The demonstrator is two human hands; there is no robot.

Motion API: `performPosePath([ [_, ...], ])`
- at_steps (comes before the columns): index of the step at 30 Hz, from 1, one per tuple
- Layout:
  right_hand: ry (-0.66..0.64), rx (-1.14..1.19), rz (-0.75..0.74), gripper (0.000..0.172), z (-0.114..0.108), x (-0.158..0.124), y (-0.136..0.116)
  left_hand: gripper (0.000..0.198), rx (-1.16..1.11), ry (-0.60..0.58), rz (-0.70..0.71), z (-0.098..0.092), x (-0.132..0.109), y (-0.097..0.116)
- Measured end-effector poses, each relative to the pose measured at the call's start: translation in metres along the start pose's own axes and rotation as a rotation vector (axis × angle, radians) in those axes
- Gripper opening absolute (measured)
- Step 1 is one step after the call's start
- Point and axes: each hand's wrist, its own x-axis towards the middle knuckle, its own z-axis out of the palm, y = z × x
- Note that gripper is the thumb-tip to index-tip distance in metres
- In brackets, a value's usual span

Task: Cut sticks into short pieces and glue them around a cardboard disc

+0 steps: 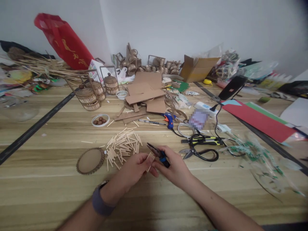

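My left hand [136, 168] is closed on a small bundle of short wooden sticks [150, 158], held just above the table. My right hand [174, 165] grips blue-handled pliers [157, 152], their dark jaws pointing left beside the bundle. Just beyond the hands lies a loose pile of several cut sticks [122, 146]. A round cardboard disc with a woven rim [90, 160] lies left of that pile.
Black-handled scissors [202, 154], a yellow-black cutter [204, 139] and a blue glue gun [169, 119] lie to the right and behind. Cardboard pieces [145, 93], small woven baskets [90, 94], a dish of nuts [100, 120], a red bag [64, 41] and red paper [260, 120] lie farther off.
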Motion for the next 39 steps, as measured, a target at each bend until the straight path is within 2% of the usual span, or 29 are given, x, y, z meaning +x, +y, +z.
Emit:
performPosePath([
  [7, 0.031, 0.044, -0.014, 0.035, 0.001, -0.001, -0.002, 0.049, -0.058, 0.061, 0.004, 0.002, 0.000, 0.000],
  [11, 0.004, 0.111, 0.023, 0.053, 0.002, -0.002, -0.005, 0.046, -0.100, 0.145, 0.001, 0.003, 0.002, -0.003],
  [15, -0.037, 0.157, 0.063, 0.074, 0.008, -0.006, -0.005, 0.036, -0.245, 0.145, -0.029, 0.006, 0.001, -0.001],
  [17, -0.043, 0.166, 0.063, 0.078, 0.011, -0.007, -0.004, 0.032, -0.276, 0.154, -0.037, 0.007, 0.000, 0.001],
  [25, 0.012, 0.119, 0.051, 0.075, 0.012, -0.007, -0.004, 0.033, -0.326, 0.135, -0.012, 0.009, 0.003, -0.005],
  [32, 0.026, 0.225, 0.077, 0.078, 0.012, -0.005, -0.001, 0.039, -0.382, 0.101, -0.002, 0.006, 0.001, 0.003],
  [39, 0.089, 0.338, 0.145, 0.060, 0.004, 0.004, 0.001, 0.047, -0.070, 0.219, 0.047, 0.001, 0.003, -0.002],
])
